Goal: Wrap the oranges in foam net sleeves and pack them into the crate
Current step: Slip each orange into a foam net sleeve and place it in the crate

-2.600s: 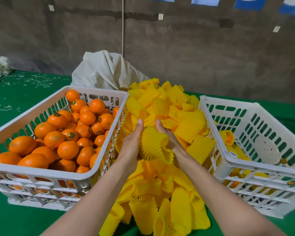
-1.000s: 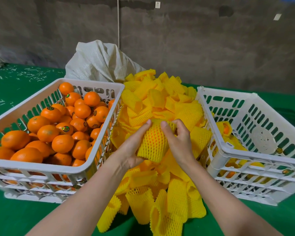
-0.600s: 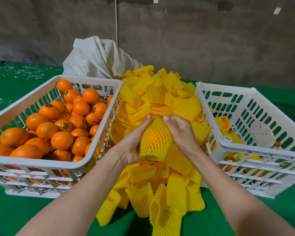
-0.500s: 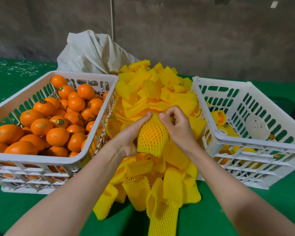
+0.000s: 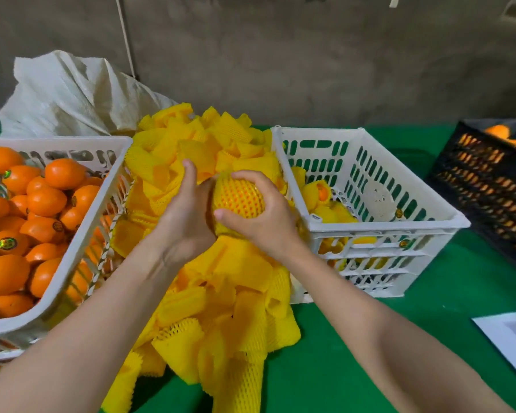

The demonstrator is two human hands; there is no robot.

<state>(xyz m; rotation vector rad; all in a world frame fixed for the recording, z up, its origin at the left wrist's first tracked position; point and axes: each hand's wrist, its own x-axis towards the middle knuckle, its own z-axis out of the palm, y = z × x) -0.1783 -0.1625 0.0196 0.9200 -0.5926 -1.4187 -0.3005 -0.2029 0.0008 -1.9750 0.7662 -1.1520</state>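
Bright yellow is being shown by the foam net sleeve (image 5: 239, 198), its diamond mesh being dotted with orange from within. The same yellow is being displayed by the pile of sleeves (image 5: 221, 278). Orange, spotted with round green-and-gold stickers (image 5: 7, 243), is being shown by the loose oranges (image 5: 45, 201) in the white slotted crate (image 5: 82, 234). Green from the table cover (image 5: 355, 368) is being seen through the slots of the second white crate (image 5: 385, 226). Orange is being glimpsed through a black crate (image 5: 483, 186).

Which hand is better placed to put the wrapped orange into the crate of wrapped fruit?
Probably the right hand: it grips the wrapped orange beside that crate; the left hand is farther away.
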